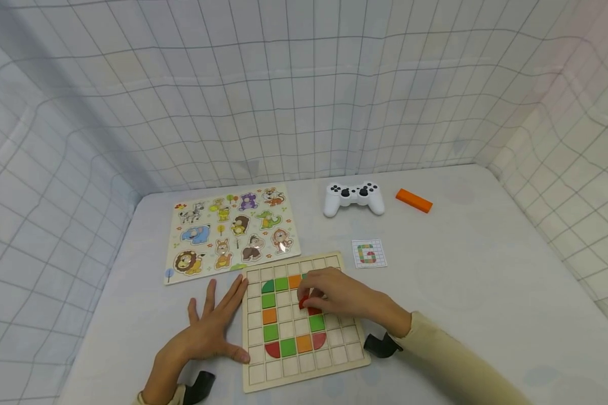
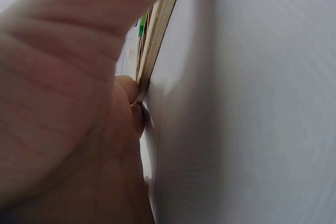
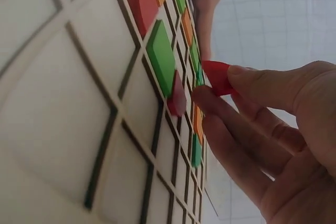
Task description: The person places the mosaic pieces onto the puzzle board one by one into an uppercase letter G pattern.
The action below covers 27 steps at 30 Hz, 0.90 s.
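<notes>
A wooden grid board lies on the table with green, orange and red tiles set in its squares, forming a G-like outline. My right hand is over the board and pinches a red tile with one rounded side between thumb and fingers. In the right wrist view this tile is held just off the board, near a dark red tile and a green tile. My left hand lies with spread fingers at the board's left edge, fingertips and thumb touching the rim.
An animal puzzle board lies behind at the left, close to the grid board. A small pattern card showing a coloured G is at the right. Farther back are a white game controller and an orange block. Checked cloth walls surround the table.
</notes>
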Tool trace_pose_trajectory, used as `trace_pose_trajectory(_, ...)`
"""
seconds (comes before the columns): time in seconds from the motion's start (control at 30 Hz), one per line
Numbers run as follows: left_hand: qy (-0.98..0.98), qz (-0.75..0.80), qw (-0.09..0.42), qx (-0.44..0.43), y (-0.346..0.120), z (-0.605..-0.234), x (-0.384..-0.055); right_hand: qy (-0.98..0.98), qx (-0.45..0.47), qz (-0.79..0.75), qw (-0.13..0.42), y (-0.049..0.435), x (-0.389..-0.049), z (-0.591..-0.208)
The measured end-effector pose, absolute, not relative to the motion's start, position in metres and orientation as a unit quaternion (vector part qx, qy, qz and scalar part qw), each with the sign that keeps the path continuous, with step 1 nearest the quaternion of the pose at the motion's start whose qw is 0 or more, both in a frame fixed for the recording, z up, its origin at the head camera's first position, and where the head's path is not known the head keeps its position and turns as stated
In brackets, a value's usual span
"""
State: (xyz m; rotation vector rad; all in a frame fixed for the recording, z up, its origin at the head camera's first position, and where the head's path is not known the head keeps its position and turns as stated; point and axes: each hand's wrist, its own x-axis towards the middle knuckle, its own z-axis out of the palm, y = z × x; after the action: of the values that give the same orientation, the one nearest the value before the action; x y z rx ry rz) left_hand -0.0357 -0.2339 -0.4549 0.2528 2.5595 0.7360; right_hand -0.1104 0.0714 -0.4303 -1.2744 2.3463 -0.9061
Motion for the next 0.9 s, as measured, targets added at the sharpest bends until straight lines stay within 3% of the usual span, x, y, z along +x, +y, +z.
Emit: trace_pose_trajectory(0.9, 0.929, 0.275, 0.227, 0.094, -0.234, -0.453, -0.035, 0.874, -0.411, -0.234, 0.107, 0.056, -0.102, -0.442)
